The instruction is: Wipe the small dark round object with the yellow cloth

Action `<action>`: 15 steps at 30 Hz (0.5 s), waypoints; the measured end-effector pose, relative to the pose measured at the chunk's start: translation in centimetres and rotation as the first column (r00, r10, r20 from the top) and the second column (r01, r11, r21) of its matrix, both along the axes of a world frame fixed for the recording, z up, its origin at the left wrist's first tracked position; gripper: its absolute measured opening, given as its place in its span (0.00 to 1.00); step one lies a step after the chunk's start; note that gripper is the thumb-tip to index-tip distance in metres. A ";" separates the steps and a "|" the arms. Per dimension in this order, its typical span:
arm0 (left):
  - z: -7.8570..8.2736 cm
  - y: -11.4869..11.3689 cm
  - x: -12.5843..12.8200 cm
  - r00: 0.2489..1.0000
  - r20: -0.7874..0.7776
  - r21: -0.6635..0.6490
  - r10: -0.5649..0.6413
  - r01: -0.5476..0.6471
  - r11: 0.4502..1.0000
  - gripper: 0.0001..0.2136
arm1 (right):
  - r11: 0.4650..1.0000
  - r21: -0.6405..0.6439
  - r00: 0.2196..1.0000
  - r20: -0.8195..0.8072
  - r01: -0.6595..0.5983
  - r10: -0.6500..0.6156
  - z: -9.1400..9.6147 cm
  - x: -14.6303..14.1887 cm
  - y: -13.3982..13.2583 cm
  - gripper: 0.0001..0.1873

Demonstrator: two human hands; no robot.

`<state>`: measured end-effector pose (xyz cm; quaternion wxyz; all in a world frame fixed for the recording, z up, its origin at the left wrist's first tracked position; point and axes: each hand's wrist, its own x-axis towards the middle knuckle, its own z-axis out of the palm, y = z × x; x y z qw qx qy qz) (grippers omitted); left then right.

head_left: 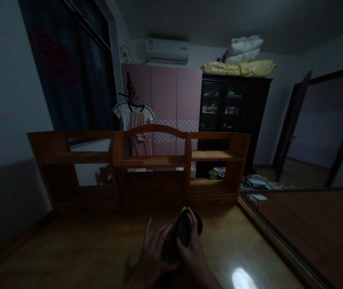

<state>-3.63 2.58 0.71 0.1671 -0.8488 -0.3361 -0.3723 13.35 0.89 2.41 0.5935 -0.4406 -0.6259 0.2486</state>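
Observation:
Low in the middle of the head view, a dark, rounded object [182, 230] with a small yellow patch at its top edge sits between my two hands. Its kind is hard to make out in the dim light; it has a smooth black oval face. My right hand [193, 245] grips it from the right, thumb on the near face and fingers over the top. On the other side my left hand [155, 251] cups its lower left part, thumb beneath, with one finger lifted away. The palms and the object's underside are hidden.
A wooden shelf unit [152, 161] with several compartments stands at the far side of the light wooden surface [99, 241]. A raised edge [268, 237] runs along the right, with the floor beyond. Bright light reflects [243, 279] at lower right.

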 end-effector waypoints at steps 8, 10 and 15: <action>0.8 -0.6 0.5 0.997 -0.055 0.057 -0.047 0.050 0.997 0.35 | 0.964 -0.065 0.966 0.008 -0.257 0.258 -1.7 0.3 0.0 0.32; 1.0 -0.6 0.6 0.998 -0.038 0.064 -0.049 0.051 0.997 0.35 | 0.964 -0.105 0.967 0.051 -0.242 0.249 -2.4 0.4 0.4 0.28; 0.7 -0.2 0.4 1.000 -0.026 0.073 -0.015 0.017 0.997 0.34 | 0.999 0.032 0.996 0.087 0.030 -0.032 -2.0 0.0 0.7 0.34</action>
